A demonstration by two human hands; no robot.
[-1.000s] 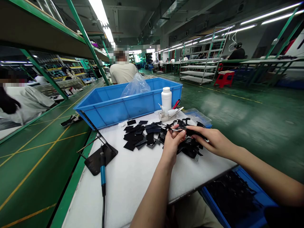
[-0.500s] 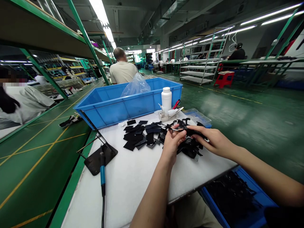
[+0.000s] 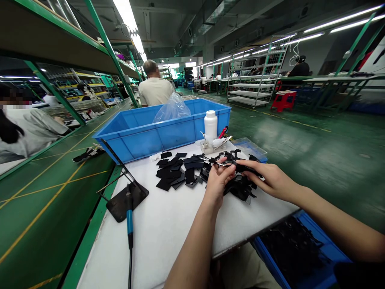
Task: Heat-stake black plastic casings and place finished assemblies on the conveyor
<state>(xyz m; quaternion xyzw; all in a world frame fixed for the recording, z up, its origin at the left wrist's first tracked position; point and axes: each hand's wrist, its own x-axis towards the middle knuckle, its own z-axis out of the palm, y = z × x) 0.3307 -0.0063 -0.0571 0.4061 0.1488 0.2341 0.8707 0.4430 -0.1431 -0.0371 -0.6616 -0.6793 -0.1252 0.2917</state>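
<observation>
My left hand (image 3: 221, 178) is closed, thumb and fingers pinching one end of a small black part (image 3: 249, 167). From the other side my right hand (image 3: 269, 178) grips the same part, its fingers stretched along it. A slim dark piece with a shiny edge (image 3: 212, 159) juts out to the left past my left fingertips; whether it belongs to the part I cannot tell. Beneath both hands lies a heap of curved black parts (image 3: 240, 188). Flat black pieces (image 3: 170, 172) are spread on the white tabletop (image 3: 162, 233) to the left.
A soldering iron (image 3: 129, 220) rests on its dark stand (image 3: 120, 206) at left. Behind are a blue crate (image 3: 144, 136) with a plastic bag, a white bottle (image 3: 211, 124) and a clear tray (image 3: 251, 148). A blue bin (image 3: 270, 265) of black parts sits below right. A co-worker (image 3: 156, 90) is ahead.
Both hands keep their hold in nearly the same place. The view has shifted only very slightly; nothing has been let go or picked up.
</observation>
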